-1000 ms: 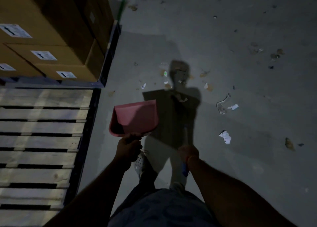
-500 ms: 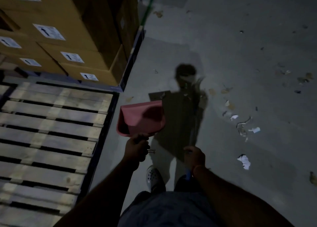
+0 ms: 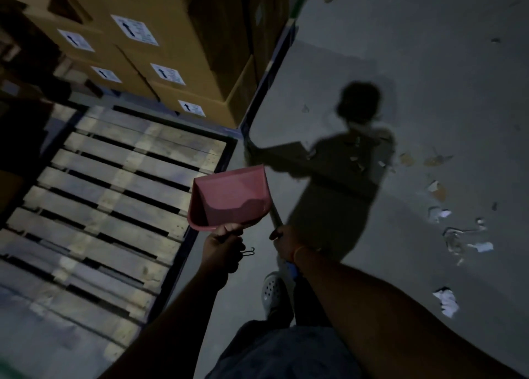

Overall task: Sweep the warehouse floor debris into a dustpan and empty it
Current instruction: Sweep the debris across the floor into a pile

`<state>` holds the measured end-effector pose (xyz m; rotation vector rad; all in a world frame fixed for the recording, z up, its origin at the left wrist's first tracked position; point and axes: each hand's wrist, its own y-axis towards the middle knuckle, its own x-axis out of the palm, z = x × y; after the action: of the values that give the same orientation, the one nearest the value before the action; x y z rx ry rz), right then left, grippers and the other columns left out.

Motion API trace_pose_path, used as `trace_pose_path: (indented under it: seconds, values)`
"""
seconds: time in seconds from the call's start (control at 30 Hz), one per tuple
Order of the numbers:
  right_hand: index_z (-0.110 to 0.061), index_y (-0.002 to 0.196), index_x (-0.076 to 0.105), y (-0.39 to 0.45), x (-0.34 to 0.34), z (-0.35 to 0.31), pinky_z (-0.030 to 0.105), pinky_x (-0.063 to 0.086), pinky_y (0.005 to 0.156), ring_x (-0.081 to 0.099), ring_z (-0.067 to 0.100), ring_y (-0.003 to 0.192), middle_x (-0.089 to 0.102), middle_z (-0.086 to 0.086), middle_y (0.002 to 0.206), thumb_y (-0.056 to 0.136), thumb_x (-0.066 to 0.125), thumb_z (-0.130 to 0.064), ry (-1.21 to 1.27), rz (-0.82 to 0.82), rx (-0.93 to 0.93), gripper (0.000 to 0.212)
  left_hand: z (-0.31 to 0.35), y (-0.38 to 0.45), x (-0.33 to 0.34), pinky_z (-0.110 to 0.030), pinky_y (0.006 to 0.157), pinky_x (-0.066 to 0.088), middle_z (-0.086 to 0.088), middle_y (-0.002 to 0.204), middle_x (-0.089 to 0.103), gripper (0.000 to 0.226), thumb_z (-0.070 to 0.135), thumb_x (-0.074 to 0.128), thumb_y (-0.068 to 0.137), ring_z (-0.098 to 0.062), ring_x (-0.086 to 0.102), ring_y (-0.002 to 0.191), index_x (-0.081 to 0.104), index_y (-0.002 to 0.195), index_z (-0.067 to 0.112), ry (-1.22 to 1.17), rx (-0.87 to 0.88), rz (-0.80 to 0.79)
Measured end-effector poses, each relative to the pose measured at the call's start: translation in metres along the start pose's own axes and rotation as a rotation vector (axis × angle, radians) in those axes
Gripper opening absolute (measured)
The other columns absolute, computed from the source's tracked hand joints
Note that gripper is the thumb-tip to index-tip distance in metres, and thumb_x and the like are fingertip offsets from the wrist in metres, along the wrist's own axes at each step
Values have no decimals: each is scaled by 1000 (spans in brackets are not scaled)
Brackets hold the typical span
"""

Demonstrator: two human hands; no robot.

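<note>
Fingers of left hand (image 3: 221,247) clench pink dustpan (image 3: 230,198) handle, right hand (image 3: 286,242) grips broom handle (image 3: 275,215); view has swung left toward pallet (image 3: 114,195), paper scraps (image 3: 445,301) still unswept at right.

A single head-worn wide-angle camera looks steeply down and forward, close over the person's arms, taking in the concrete floor (image 3: 429,78) ahead and a wooden pallet (image 3: 114,201) to the left.

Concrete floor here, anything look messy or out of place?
Yes. Torn white paper scraps and brownish bits lie scattered over the grey concrete floor, right of the raised pink plastic dustpan, unswept.
</note>
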<state>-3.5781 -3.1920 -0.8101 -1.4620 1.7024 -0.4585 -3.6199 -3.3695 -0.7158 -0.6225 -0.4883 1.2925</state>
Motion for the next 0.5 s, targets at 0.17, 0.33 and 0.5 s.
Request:
trace_pose_path:
  seconds: [0.17, 0.33, 0.5]
  values:
    - [-9, 108, 70, 68, 10, 15, 47, 60, 80, 68, 38, 93, 71, 17, 102, 77, 62, -21, -24, -37, 115, 34, 8, 13, 17, -21, 46, 28, -15, 68, 55, 22, -5, 51, 92, -15, 40, 45, 66, 104, 6, 10, -26, 49]
    - [-2, 111, 65, 41, -14, 4, 29, 58, 65, 64, 26, 82, 68, 12, 99, 92, 59, -16, 346, 44, 276, 25, 17, 19, 42, -21, 46, 27, -13, 66, 56, 22, -5, 51, 94, -15, 40, 44, 66, 104, 6, 16, -23, 1]
    - [5, 128, 52, 12, -68, 18, 23, 45, 72, 57, 33, 108, 57, 16, 121, 100, 49, -6, 441, 131, 292, 31, 22, 27, 73, -20, 45, 28, -13, 67, 57, 21, -4, 52, 95, -16, 40, 46, 67, 105, 6, 72, -25, -65]
